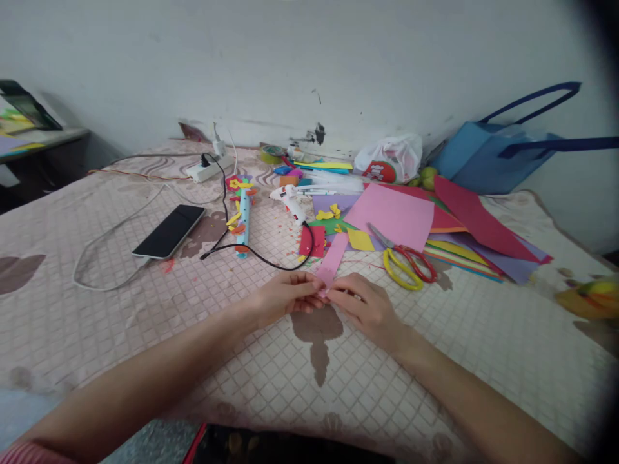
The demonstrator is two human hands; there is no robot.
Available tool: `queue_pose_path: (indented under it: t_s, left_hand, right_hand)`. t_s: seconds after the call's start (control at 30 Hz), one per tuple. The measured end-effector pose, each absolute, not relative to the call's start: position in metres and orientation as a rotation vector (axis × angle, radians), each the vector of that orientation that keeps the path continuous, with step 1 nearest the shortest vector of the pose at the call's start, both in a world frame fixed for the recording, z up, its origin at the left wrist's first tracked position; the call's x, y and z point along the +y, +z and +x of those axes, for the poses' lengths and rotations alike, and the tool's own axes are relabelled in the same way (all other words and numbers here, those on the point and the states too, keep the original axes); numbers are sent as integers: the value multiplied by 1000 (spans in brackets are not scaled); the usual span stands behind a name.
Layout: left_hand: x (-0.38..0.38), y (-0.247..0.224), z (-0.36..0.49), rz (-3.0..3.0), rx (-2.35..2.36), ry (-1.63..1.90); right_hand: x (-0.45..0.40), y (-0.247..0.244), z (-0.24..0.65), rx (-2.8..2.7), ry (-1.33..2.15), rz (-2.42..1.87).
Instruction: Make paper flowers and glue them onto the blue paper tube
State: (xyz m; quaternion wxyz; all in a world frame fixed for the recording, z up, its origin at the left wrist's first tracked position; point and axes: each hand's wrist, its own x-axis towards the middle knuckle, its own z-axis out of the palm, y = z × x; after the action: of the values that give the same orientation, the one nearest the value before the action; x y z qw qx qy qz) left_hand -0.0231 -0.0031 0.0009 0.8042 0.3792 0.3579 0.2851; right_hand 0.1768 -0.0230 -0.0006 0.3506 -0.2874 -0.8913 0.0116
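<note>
A narrow pink paper strip (333, 258) runs away from me over the table, its near end between my hands. My left hand (293, 293) is closed on that end, thumb and fingers pinched together. From the other side my right hand (362, 303) pinches the same end, its fingertips nearly touching the left ones. The fingers partly hide the paper there. Just beyond lie a red paper piece (312, 241) with a cut edge and a yellow paper piece (360, 240). Scissors (403, 261) with red and yellow handles rest to the right of my right hand.
A white glue gun (290, 203) trails a black cable. Left of it are a decorated blue strip (243, 222) and a phone (170, 232) on a charging cord. Coloured sheets (391, 212) pile up at right, before a blue bag (488, 154). A power strip (210, 169) sits at the back.
</note>
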Motion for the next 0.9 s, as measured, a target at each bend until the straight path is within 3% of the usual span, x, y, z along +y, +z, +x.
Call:
queue_pose_path:
  t_s: [0.73,0.9]
  left_hand:
    - [-4,-6,-18,1033,838,789]
    - [-5,-8,-16,1145,841,843]
  right_hand:
    - [-23,-9,170,-2274,137,-786]
    - [-26,-8,166,-2158,359,-930]
